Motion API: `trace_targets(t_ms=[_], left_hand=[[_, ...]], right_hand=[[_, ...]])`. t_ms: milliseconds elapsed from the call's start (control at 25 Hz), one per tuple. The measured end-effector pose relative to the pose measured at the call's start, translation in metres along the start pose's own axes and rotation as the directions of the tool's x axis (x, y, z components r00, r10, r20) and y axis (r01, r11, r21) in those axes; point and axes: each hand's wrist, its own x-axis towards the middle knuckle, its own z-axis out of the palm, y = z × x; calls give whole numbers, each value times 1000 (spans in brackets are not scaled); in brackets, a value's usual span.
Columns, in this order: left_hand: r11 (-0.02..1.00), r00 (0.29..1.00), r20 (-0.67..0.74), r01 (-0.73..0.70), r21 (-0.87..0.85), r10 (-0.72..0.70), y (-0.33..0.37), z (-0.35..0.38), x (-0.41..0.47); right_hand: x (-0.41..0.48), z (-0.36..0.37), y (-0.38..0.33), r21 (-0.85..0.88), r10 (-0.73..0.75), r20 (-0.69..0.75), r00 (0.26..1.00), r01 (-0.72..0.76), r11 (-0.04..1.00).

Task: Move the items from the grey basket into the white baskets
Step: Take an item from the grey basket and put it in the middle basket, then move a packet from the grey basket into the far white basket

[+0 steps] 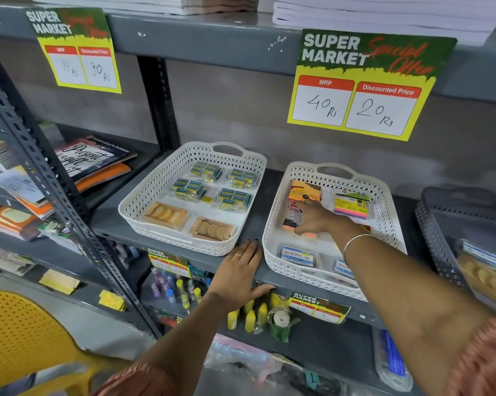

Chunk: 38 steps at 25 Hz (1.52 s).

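Note:
Two white baskets stand side by side on the grey shelf. The left white basket (155, 181) holds several blue-yellow packs and two tan boxes. The right white basket (383, 195) holds sticky-note packs and labelled packets. My right hand (316, 217) reaches into the right white basket and rests on a pink-orange packet (293, 217), fingers curled over it. My left hand (238, 274) lies flat on the shelf edge between the two baskets, holding nothing. The grey basket (435, 224) sits at the far right, with a tan box (486, 278) and a packet inside.
A "Super Market" price sign (366, 84) hangs from the shelf above the right basket. Notebooks (95, 161) lie on the neighbouring rack at left. Yellow glue bottles (249, 318) fill the shelf below. A yellow chair (21, 332) stands at the lower left.

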Motion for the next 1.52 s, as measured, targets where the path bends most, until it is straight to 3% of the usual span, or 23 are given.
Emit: trace_targets(t_ms=[320,480,720,880,1000,1080,1280,1520], left_hand=[[1000,1000,19,0,-21,1,1,-4,-1],[998,1000,22,3,-62,-2,1,-6,-2],[993,994,-109,6,-118,-19,16,-10,-20],[967,958,-156,-249,-52,239,77,-7,-38],[891,884,-169,-450,-54,436,165,-14,-13],[855,851,-174,-512,-75,495,225,-21,13],[935,950,-32,-311,-168,310,289,-20,62],[971,970,107,-204,-126,218,279,-2,78]], right_hand=[[-4,-3,4,37,4,-30,1000,-3,999],[-27,-13,19,103,53,-126,991,-40,994],[-88,-43,75,155,199,-315,928,-156,975],[-129,-62,120,202,253,-361,898,-189,961],[-165,-71,161,201,301,-362,882,-241,949],[-191,-72,194,229,343,-359,868,-275,934],[-243,-59,275,185,377,-308,874,-334,924],[-244,-24,308,167,371,-177,912,-344,924]])
